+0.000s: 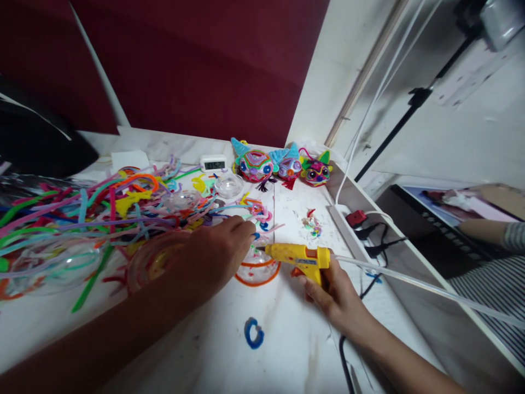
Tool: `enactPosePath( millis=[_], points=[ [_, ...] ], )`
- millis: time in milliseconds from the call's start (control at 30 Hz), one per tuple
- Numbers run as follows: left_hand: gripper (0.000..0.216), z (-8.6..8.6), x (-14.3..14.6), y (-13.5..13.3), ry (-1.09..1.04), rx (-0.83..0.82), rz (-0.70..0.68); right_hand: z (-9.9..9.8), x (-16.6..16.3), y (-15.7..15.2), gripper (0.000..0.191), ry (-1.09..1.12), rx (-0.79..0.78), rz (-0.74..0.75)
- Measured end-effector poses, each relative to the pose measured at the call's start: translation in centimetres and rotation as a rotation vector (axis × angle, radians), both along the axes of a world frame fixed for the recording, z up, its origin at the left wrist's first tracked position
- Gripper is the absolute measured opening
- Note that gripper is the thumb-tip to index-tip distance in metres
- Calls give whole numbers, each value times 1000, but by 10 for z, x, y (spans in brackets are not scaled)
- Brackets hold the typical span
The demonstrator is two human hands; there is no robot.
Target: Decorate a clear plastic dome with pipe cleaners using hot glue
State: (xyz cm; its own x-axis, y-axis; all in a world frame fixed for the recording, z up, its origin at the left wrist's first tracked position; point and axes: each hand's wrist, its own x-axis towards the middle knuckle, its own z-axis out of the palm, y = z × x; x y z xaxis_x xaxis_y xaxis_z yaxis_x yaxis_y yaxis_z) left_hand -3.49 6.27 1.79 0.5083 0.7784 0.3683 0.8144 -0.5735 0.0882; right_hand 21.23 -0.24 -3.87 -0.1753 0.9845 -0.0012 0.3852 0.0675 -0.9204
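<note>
My right hand [334,293] grips a yellow hot glue gun [293,254], its nozzle pointing left. A long clear glue stick [410,290] sticks out of the gun's back. The nozzle tip is over a clear plastic dome [262,272] with an orange pipe cleaner [257,283] round it. My left hand [227,246] is closed at the dome's left side, a small blue piece [256,236] at its fingertips. What else its fingers touch is hidden behind the hand. A curled blue pipe cleaner [254,334] lies on the table nearer to me.
A heap of coloured pipe cleaners [110,213] covers the left, with clear domes among them. At the back stand a digital clock [214,163] and three decorated animal heads [256,165]. On the right are a power strip [355,235], cables and another person's striped sleeve [514,236].
</note>
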Motion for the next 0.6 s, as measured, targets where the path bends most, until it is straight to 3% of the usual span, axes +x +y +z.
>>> enactPosePath(
  millis=[333, 600],
  points=[
    [21, 9, 4, -4, 114, -197, 4, -2, 5, -1, 32, 24, -25, -46],
    [16, -9, 0, 2, -18, -29, -29, -5, 1, 1, 32, 26, -18, -55]
  ],
)
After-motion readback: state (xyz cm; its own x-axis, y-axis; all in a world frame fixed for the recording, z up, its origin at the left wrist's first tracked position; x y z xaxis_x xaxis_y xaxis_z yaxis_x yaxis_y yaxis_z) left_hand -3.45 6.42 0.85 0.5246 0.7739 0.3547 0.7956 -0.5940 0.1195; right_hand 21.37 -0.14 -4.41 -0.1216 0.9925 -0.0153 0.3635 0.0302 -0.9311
